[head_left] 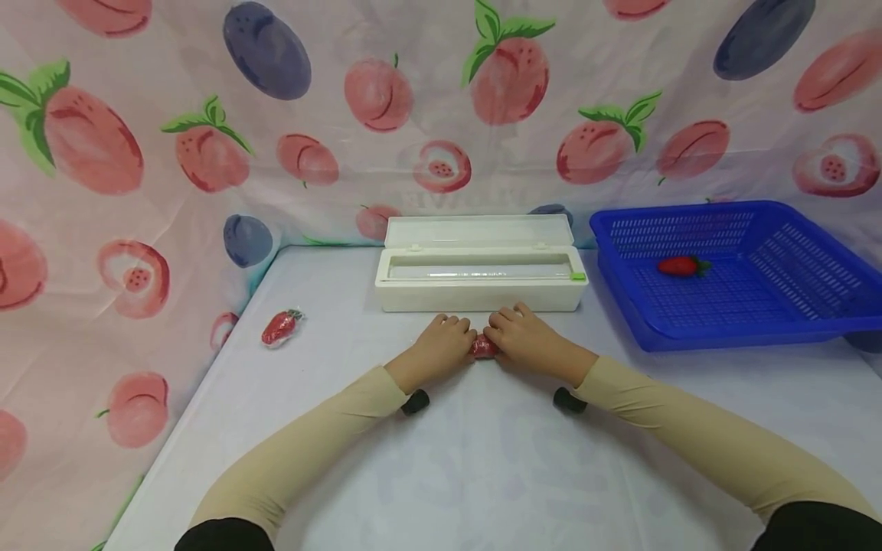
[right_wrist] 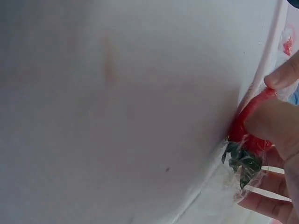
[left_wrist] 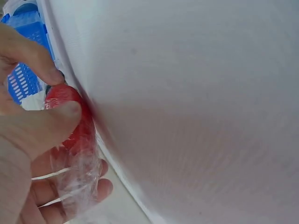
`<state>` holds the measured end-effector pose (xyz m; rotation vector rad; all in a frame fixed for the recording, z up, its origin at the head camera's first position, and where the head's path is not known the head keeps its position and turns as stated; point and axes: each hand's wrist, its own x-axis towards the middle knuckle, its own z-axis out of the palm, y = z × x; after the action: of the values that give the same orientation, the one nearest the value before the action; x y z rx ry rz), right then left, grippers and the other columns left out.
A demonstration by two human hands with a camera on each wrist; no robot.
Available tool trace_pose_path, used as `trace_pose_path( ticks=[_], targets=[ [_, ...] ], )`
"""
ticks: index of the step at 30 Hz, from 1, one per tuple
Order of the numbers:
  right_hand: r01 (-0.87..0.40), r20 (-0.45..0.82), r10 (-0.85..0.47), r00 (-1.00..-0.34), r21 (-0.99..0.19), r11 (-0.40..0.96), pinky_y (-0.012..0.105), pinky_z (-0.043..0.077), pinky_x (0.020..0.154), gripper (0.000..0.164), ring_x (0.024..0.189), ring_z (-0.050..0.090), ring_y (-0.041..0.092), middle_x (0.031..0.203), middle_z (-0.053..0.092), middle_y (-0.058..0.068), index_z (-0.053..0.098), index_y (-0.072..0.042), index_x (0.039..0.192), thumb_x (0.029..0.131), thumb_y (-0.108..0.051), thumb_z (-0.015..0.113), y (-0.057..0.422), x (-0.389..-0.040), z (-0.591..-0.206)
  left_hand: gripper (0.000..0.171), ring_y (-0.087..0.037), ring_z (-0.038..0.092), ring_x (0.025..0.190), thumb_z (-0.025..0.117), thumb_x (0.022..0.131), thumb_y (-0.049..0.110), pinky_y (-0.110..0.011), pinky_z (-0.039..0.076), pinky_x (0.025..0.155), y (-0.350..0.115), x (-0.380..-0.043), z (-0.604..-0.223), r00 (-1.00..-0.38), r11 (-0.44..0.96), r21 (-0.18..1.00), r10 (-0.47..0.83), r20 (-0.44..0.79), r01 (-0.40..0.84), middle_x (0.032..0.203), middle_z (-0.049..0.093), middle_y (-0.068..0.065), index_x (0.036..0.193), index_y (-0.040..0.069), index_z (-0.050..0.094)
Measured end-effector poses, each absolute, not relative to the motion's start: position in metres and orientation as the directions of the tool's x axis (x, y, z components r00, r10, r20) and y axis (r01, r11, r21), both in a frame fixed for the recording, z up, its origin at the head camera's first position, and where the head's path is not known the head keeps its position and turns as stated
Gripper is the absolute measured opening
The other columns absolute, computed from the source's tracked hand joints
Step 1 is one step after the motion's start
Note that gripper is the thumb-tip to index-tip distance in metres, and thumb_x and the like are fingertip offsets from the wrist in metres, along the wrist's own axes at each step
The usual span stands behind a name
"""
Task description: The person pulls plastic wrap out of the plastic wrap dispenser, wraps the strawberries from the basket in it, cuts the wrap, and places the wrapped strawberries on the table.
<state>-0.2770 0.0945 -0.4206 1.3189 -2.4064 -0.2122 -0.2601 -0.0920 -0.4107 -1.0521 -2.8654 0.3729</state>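
Observation:
Both hands meet over a red strawberry (head_left: 484,347) wrapped in clear film, low over the white table in front of a cling film box (head_left: 475,298). My left hand (head_left: 443,348) pinches it from the left, and the left wrist view has the thumb pressed on the red body, with loose crinkled film (left_wrist: 79,184) trailing over the other fingers. From the right, my right hand (head_left: 530,340) grips the same strawberry. Green leaves (right_wrist: 245,161) under the film poke out beside that thumb in the right wrist view. Fingers hide much of the fruit in the head view.
Another film-wrapped strawberry (head_left: 281,328) lies at the table's left. At the right stands a blue plastic basket (head_left: 730,334) with a bare strawberry (head_left: 681,265) inside. The box's lid (head_left: 475,229) is raised against a fruit-print curtain (head_left: 413,46).

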Motion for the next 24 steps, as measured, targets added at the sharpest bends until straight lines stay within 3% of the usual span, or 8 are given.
trace_pose_path(
  ticks=[5, 10, 16, 20, 24],
  targets=[
    [-0.792, 0.258, -0.824, -0.505, 0.242, 0.561, 0.043, 0.045, 0.081, 0.034, 0.090, 0.060, 0.025, 0.093, 0.064, 0.008, 0.062, -0.002, 0.105, 0.078, -0.022, 0.069, 0.0950, -0.2733, -0.4195, 0.032, -0.019, 0.062, 0.101, 0.054, 0.094, 0.030, -0.038, 0.043, 0.096, -0.0935, -0.2580, -0.4101, -0.758, 0.730, -0.270, 0.653, 0.004, 0.627, 0.105, 0.068, -0.003, 0.117, 0.010, 0.062],
    [-0.795, 0.246, -0.800, -0.547, 0.147, 0.589, 0.044, 0.046, 0.083, 0.036, 0.090, 0.063, 0.023, 0.089, 0.067, 0.007, 0.055, -0.005, 0.109, 0.081, -0.024, 0.068, 0.0955, -0.2724, -0.4192, 0.026, -0.018, 0.064, 0.102, 0.052, 0.095, 0.019, -0.041, 0.040, 0.101, -0.0942, -0.2558, -0.4077, -0.768, 0.746, -0.242, 0.640, 0.005, 0.620, 0.104, 0.070, -0.001, 0.118, 0.011, 0.058],
    [-0.784, 0.245, -0.782, -0.573, 0.112, 0.610, 0.043, 0.046, 0.083, 0.028, 0.093, 0.063, 0.024, 0.093, 0.067, 0.006, 0.058, -0.008, 0.104, 0.086, -0.029, 0.067, 0.0923, -0.2718, -0.4175, 0.021, -0.019, 0.064, 0.095, 0.061, 0.090, 0.028, -0.039, 0.044, 0.096, -0.0955, -0.2545, -0.4076, -0.737, 0.732, -0.263, 0.669, 0.102, 0.629, 0.098, 0.069, -0.001, 0.104, 0.012, 0.062],
    [-0.766, 0.209, -0.772, -0.601, 0.128, 0.631, 0.044, 0.046, 0.084, 0.026, 0.098, 0.061, 0.025, 0.100, 0.064, 0.007, 0.062, -0.007, 0.107, 0.088, -0.025, 0.064, 0.0910, -0.2712, -0.4142, 0.022, -0.020, 0.063, 0.097, 0.064, 0.087, 0.027, -0.038, 0.045, 0.095, -0.0969, -0.2546, -0.4061, -0.745, 0.730, -0.309, 0.661, 0.091, 0.610, 0.100, 0.067, -0.001, 0.104, 0.013, 0.065],
    [-0.757, 0.181, -0.768, -0.615, 0.140, 0.639, 0.044, 0.046, 0.084, 0.036, 0.099, 0.062, 0.026, 0.102, 0.066, 0.008, 0.063, -0.005, 0.114, 0.087, -0.029, 0.065, 0.0907, -0.2703, -0.4136, 0.024, -0.019, 0.063, 0.100, 0.060, 0.090, 0.026, -0.040, 0.042, 0.098, -0.0968, -0.2543, -0.4059, -0.776, 0.747, -0.313, 0.629, 0.047, 0.587, 0.103, 0.069, -0.002, 0.110, 0.014, 0.065]
  ],
)
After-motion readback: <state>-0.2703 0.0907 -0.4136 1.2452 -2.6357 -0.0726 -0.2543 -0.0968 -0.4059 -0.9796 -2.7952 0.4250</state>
